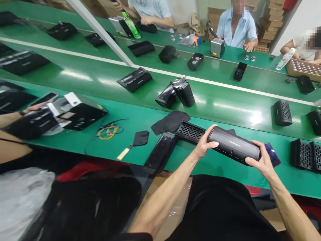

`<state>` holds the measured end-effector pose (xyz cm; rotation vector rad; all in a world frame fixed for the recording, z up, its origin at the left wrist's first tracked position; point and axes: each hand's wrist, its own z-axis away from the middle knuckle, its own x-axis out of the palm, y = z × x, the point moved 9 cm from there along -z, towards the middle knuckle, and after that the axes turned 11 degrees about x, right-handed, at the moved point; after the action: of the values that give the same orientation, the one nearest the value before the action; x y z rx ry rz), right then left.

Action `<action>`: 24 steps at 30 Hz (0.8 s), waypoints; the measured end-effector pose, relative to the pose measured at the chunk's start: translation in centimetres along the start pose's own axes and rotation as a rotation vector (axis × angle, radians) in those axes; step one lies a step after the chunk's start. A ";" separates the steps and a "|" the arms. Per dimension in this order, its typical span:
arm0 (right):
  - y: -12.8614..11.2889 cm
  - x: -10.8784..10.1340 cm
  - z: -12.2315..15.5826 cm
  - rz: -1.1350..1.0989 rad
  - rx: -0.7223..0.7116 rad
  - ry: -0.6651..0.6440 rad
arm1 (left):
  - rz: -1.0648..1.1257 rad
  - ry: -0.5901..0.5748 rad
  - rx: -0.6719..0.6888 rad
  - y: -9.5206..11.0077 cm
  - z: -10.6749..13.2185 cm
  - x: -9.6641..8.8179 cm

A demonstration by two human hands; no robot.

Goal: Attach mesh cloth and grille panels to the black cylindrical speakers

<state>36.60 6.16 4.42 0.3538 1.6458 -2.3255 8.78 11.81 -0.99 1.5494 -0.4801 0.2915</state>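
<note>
A black speaker housing (233, 144) with white "MERKURY" lettering is held level above the green bench. My left hand (203, 144) grips its left end, thumb along the front. Around the right end, my right hand (262, 160) is closed, its thumb on the lower edge. Just behind my left hand lies a perforated black grille shell (191, 131). To its left are a long black housing part (160, 152) and some dark fabric-like sheets (170, 122). A dark blue packet (272, 154) rests beside my right hand.
Farther left lie a flat black piece with a pale handle (135, 142), coiled yellow and blue wires (109, 130) and a box (80, 112) near another person's arm. Perforated shells (304, 155) stand at right. Beyond, a green conveyor (220, 100) carries several black housings; people sit across it.
</note>
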 end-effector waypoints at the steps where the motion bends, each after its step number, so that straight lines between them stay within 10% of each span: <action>1: -0.1 -0.2 -0.2 -0.006 0.008 -0.024 | 0.025 0.030 -0.009 -0.4 0.2 0.0; 7: -1.4 -0.2 0.5 -0.234 -0.198 0.056 | 0.408 0.158 -0.098 -4.2 2.5 2.2; 12: -1.5 2.7 0.6 0.155 -0.269 0.102 | 0.440 -0.122 -0.381 -8.2 5.0 6.4; 20: -3.4 2.0 0.4 0.912 -0.390 0.026 | -0.246 -0.246 -0.129 -2.6 2.4 4.4; 24: -2.0 2.6 1.0 0.848 -0.367 -0.077 | -0.377 -0.184 -0.117 -2.6 3.1 3.9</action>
<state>33.45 5.66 5.57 0.6984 1.4447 -1.3758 13.13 8.26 -1.60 1.5238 -0.3312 -0.1676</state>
